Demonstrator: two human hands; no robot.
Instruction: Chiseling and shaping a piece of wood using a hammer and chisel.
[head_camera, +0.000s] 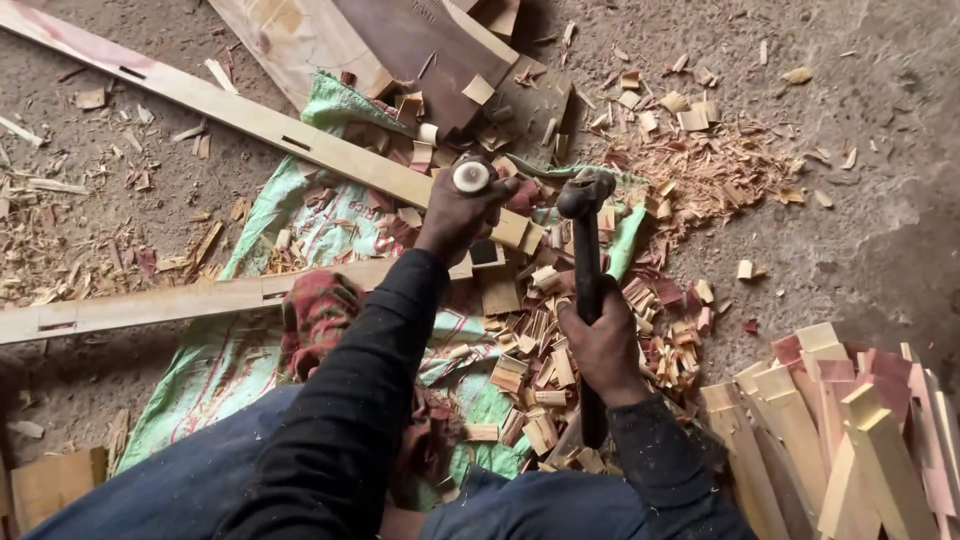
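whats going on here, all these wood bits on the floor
A person sits on the ground over a green sack strewn with wood chips. The left hand holds a chisel upright by its white-capped handle, set on a long wooden slat with slots cut in it. The right hand holds a dark hammer, its head beside the chisel cap, not touching. A second slotted slat lies nearer, and cut wooden pieces are piled at the right.

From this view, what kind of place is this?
Likely an informal woodworking spot on a bare earth floor. The right hand holds a hammer, the left hand grips a chisel over a slotted wooden rail, with wood chips and stacked cut pieces around.
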